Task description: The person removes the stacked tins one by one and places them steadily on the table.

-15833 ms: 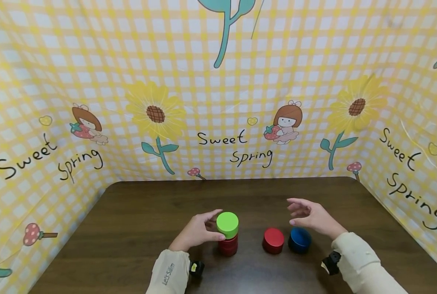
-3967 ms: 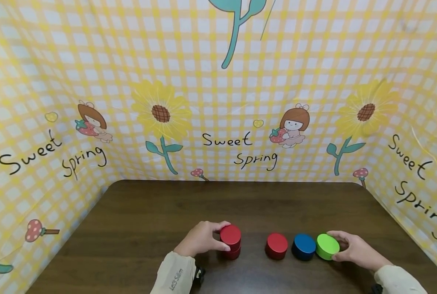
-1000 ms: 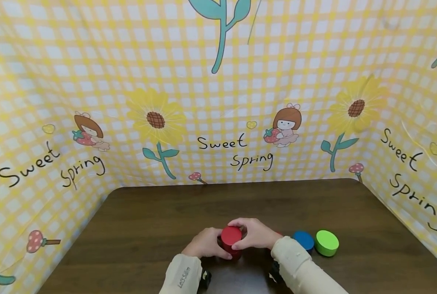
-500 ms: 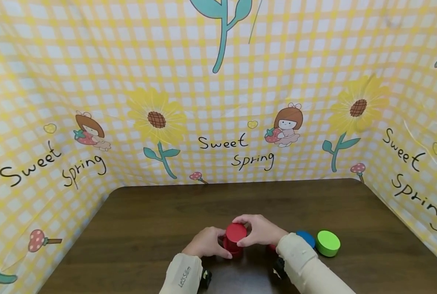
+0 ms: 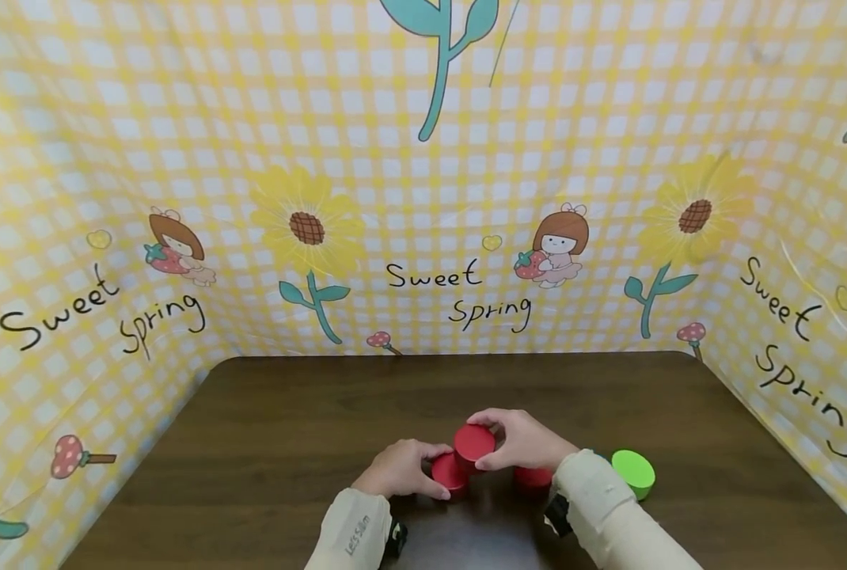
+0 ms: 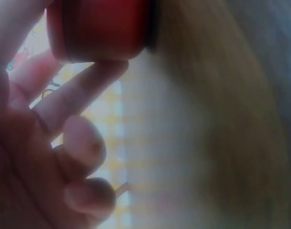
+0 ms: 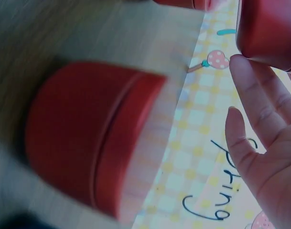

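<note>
My left hand (image 5: 398,469) grips a red round lidded tin (image 5: 450,475) standing on the table, thumb in front and fingers behind. In the left wrist view that tin (image 6: 104,28) shows at the top between the fingers. Just above it and to its right, my right hand (image 5: 526,439) pinches a second red tin (image 5: 474,443) by its sides. The right wrist view has this held tin (image 7: 269,33) at upper right. A third red tin (image 5: 533,478), partly covered by the right wrist, sits on the table; it looms large and blurred in the right wrist view, its lid seam (image 7: 104,138) visible.
A green tin (image 5: 634,473) stands on the dark wooden table (image 5: 366,396), right of the right sleeve. The right forearm hides almost all of the blue tin. A yellow checked cloth (image 5: 423,182) surrounds the table's back and sides.
Earlier, the green tin went from the top of the red stack to beside the blue one. Since then my right hand has lifted the upper red tin off and rightward; the left stays put.
</note>
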`<state>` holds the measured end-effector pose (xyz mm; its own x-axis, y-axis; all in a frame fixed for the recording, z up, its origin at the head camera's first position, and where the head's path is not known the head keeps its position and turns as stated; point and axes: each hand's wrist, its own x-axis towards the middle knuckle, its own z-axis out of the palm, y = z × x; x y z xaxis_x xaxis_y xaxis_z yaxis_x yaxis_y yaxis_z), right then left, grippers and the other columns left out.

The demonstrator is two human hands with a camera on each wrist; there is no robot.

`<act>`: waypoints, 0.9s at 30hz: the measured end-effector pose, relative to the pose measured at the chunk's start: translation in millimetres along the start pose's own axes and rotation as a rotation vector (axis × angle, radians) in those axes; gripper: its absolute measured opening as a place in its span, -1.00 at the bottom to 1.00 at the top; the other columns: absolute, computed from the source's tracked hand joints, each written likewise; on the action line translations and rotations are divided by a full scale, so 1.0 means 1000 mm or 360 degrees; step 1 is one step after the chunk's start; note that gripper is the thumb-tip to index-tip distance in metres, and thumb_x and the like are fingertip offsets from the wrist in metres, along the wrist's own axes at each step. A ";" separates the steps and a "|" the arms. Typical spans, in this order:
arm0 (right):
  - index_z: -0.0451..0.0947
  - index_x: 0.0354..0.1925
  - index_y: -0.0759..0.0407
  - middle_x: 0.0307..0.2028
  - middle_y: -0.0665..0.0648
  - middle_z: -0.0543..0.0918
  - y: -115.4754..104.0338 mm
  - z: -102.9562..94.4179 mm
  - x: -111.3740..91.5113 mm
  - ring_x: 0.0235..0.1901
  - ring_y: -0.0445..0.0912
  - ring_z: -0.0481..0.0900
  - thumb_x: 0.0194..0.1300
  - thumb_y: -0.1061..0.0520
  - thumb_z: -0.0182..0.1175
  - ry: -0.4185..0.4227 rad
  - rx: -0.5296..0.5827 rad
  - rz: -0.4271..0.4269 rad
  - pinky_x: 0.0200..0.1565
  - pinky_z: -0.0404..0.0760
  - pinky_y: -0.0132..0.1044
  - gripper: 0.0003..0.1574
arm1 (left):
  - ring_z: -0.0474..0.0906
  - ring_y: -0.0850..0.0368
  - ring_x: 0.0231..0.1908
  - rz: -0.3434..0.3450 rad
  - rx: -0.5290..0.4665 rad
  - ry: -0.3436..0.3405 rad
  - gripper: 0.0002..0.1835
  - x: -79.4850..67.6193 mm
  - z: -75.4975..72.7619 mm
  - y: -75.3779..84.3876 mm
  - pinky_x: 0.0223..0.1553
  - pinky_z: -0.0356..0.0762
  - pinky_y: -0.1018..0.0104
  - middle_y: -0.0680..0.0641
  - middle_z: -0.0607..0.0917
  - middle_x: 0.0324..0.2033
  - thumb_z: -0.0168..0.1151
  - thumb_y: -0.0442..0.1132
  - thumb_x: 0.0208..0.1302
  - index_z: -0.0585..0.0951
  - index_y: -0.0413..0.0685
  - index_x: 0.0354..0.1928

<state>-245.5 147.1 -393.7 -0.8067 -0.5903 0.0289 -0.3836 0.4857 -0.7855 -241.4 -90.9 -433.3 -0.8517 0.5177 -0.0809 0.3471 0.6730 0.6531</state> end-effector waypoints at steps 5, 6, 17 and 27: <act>0.47 0.13 0.29 -0.08 0.13 0.58 0.002 -0.010 -0.008 -0.21 -0.04 0.54 0.06 0.09 0.39 0.0029 -0.0042 -0.0002 -0.21 0.55 -0.21 -0.33 | 0.47 0.22 -0.36 -0.0018 0.0054 0.0006 -0.37 0.001 -0.002 0.002 -0.41 0.41 0.30 0.02 0.71 -0.14 0.55 -0.07 -0.08 0.62 0.08 0.14; 0.46 0.13 0.29 -0.07 0.14 0.58 0.003 -0.012 -0.009 -0.20 -0.04 0.54 0.06 0.09 0.39 0.0033 -0.0052 0.0002 -0.21 0.56 -0.21 -0.33 | 0.48 0.21 -0.35 -0.0025 0.0066 0.0006 -0.37 0.001 -0.002 0.002 -0.41 0.41 0.30 0.01 0.71 -0.15 0.55 -0.07 -0.08 0.63 0.09 0.14; 0.45 0.13 0.34 -0.10 0.14 0.56 0.009 -0.025 -0.021 -0.22 -0.03 0.52 0.05 0.12 0.41 0.0051 -0.0114 0.0038 -0.23 0.57 -0.23 -0.31 | 0.54 0.11 -0.19 -0.0060 0.0121 -0.0018 -0.34 0.004 -0.002 0.003 -0.29 0.45 0.23 0.00 0.70 -0.12 0.54 -0.04 -0.07 0.60 0.09 0.17; 0.47 0.11 0.32 -0.06 0.17 0.57 0.015 -0.035 -0.034 -0.18 -0.01 0.51 0.02 0.08 0.42 0.0041 -0.0204 0.0063 -0.23 0.57 -0.23 -0.30 | 0.53 0.15 -0.24 -0.0017 0.0169 -0.0009 -0.34 0.003 -0.002 0.004 -0.33 0.42 0.27 0.02 0.72 -0.16 0.54 -0.05 -0.08 0.61 0.07 0.16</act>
<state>-239.7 196.8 -385.1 -0.8331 -0.5529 0.0166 -0.4040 0.5877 -0.7010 -242.8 -87.7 -429.8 -0.8535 0.5129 -0.0920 0.3776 0.7305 0.5690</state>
